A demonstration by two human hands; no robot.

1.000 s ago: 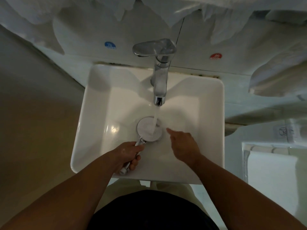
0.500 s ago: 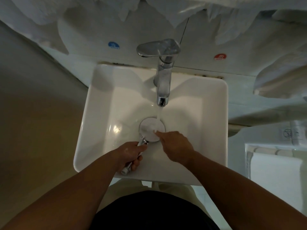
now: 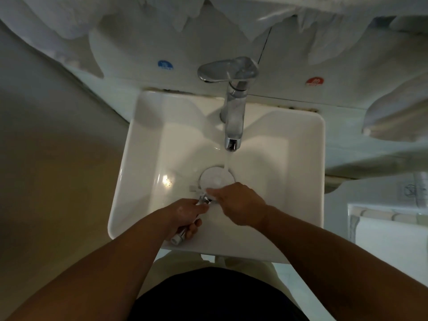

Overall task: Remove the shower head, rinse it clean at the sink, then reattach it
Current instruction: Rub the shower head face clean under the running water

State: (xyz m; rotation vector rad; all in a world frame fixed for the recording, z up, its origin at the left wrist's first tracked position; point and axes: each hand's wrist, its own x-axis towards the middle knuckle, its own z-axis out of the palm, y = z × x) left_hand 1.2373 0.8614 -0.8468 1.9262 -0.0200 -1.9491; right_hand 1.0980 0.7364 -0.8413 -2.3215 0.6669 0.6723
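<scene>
Fingers (image 3: 197,208) of the left hand (image 3: 185,214) are being curled round the handle (image 3: 178,237) of the shower head (image 3: 216,179), while straight fingertips (image 3: 212,192) of the right hand (image 3: 240,205), grasping nothing, are being pressed on its near edge. Rinsing is judged to be in hand: the head is being held low in the sink (image 3: 120,205), under the stream (image 3: 227,161) from the faucet (image 3: 232,126). Rubbing across the wetted face is probably being called for next, with a firm grip. The long axis is running from the sink's near rim towards the faucet, face upward.

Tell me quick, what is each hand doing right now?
Left hand: closed around the shower head handle.
Right hand: open, fingertips touching the shower head's face, holding nothing.
</scene>
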